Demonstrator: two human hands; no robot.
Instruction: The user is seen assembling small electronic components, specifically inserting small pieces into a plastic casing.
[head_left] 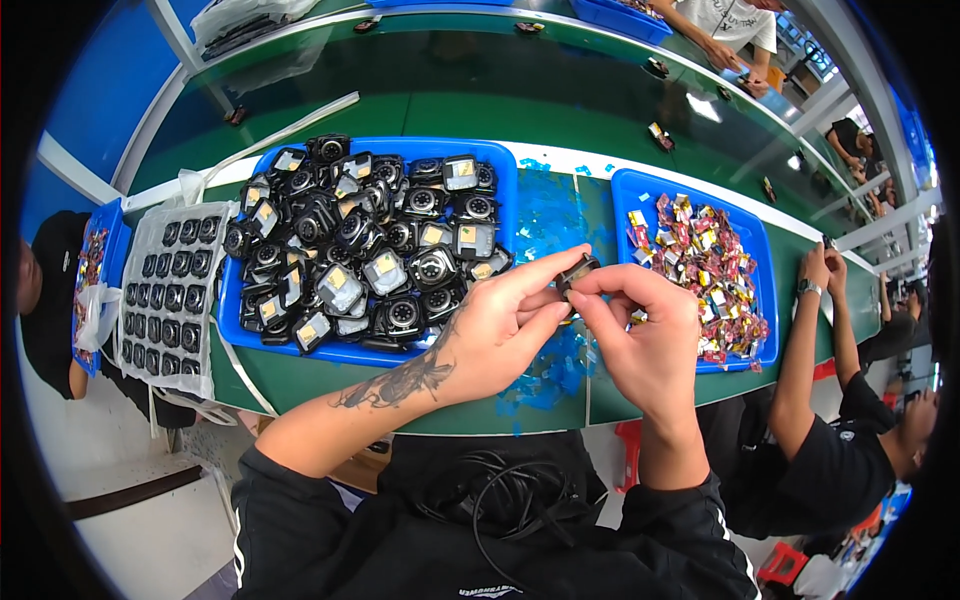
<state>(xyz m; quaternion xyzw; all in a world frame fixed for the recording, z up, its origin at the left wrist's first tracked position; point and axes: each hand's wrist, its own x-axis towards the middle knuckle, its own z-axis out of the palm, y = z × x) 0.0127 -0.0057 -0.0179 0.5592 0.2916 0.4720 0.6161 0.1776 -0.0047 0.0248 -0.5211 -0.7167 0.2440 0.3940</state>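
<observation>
Between my two hands, over the green bench, is a small black watch case (pixel 577 270), mostly covered by my fingers. My left hand (pixel 495 330) grips it from the left with thumb and fingers. From the right, the thumb and forefinger of my right hand (pixel 645 335) pinch its near edge. Left of my hands, a blue tray (pixel 508 180) is heaped with black watch cases (pixel 400 237), some showing round sensor backs, others pale inner faces. To the right, another blue tray (pixel 622 190) holds a pile of small red, yellow and white parts (pixel 705 270).
Blue film scraps (pixel 545 215) litter the bench between the trays. At far left, a pale tray (pixel 155 225) carries rows of watch cases. Behind a white ledge, a dark green belt (pixel 480 90) bears scattered small parts. Co-workers sit at right, left and across.
</observation>
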